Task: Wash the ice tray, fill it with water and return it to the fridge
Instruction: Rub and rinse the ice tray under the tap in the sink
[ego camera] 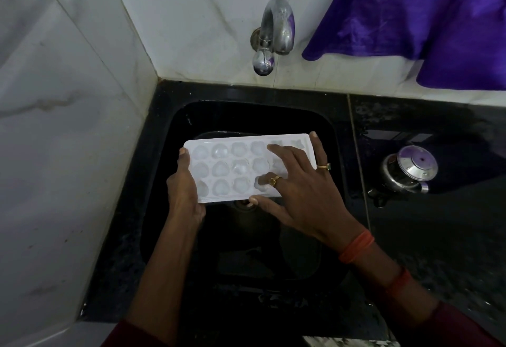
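Observation:
A white plastic ice tray (230, 167) with rows of rounded pockets is held level over the black sink (325, 138). My left hand (184, 185) grips its left short edge, thumb on top. My right hand (298, 185) lies spread over the tray's right end, fingers pressed into the pockets and thumb under the near edge. That hand covers the right pockets. A chrome tap (273, 31) juts from the tiled wall above the sink; no water stream is visible.
A steel pot with a lid (410, 171) stands on the black counter right of the sink. A purple cloth (424, 18) hangs on the wall at upper right. White marble tiles close the left side and back.

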Demonstrator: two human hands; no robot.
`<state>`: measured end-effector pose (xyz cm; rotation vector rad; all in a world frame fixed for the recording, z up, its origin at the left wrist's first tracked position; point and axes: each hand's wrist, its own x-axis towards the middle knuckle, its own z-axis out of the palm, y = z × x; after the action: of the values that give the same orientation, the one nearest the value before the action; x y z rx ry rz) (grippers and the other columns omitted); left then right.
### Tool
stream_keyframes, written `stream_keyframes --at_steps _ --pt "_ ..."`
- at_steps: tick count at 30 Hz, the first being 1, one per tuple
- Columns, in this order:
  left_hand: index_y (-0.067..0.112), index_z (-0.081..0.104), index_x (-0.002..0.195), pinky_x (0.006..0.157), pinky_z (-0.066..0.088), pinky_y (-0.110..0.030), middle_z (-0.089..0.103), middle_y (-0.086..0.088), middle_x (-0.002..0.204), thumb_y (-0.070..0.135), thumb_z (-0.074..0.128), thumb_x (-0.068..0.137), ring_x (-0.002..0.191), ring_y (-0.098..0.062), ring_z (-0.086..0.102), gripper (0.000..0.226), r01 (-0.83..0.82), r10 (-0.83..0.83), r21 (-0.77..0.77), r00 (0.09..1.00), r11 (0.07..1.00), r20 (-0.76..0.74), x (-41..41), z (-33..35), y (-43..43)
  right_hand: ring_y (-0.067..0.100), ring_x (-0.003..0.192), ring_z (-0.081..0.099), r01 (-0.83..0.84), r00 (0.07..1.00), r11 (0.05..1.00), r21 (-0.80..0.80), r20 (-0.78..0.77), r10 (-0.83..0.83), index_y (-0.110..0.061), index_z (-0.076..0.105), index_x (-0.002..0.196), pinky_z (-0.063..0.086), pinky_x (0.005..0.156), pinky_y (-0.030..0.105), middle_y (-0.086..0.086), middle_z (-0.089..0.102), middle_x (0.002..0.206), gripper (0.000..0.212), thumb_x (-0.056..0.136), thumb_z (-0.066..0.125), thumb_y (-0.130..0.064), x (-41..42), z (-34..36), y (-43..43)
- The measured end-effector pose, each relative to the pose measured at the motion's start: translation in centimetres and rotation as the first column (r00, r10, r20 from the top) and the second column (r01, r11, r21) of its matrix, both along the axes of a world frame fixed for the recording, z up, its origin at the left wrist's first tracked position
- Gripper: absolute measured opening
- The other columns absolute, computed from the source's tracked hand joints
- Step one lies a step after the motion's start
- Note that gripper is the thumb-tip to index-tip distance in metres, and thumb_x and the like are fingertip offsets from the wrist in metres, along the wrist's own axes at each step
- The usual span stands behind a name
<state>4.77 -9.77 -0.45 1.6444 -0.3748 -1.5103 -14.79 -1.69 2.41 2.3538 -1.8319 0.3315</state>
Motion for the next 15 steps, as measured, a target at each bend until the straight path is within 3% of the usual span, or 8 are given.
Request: stream_keyframes --at_steps 10,15 --pt "0.019 0.070 0.100 0.062 0.060 -0.039 0.077 -0.007 0.096 0.059 0.054 0.094 0.084 -0.028 0.075 0.043 0.009 -0.009 -0.011 1.000 1.000 -0.008 0.3 0.3 0.1 0.021 0.130 0.057 0.018 0.996 0.998 -0.061 0.093 -0.012 -0.025 0.078 0.097 0.010 0.123 0.063 0.006 0.058 0.142 0.052 0.095 0.048 -0.068 1.4 0.1 0.4" --pt "0.019 0.068 0.097 0.062 0.059 -0.036 0.075 -0.006 0.095 0.059 0.053 0.095 0.083 -0.026 0.074 0.042 0.017 -0.017 -0.012 1.000 1.000 0.006 0.3 0.5 0.0 0.023 0.133 0.054 -0.038 0.994 0.999 0.001 0.099 0.038 -0.028 0.076 0.107 0.000 0.126 0.057 0.009 0.056 0.145 0.049 0.096 0.048 -0.066 2.2 0.3 0.4"
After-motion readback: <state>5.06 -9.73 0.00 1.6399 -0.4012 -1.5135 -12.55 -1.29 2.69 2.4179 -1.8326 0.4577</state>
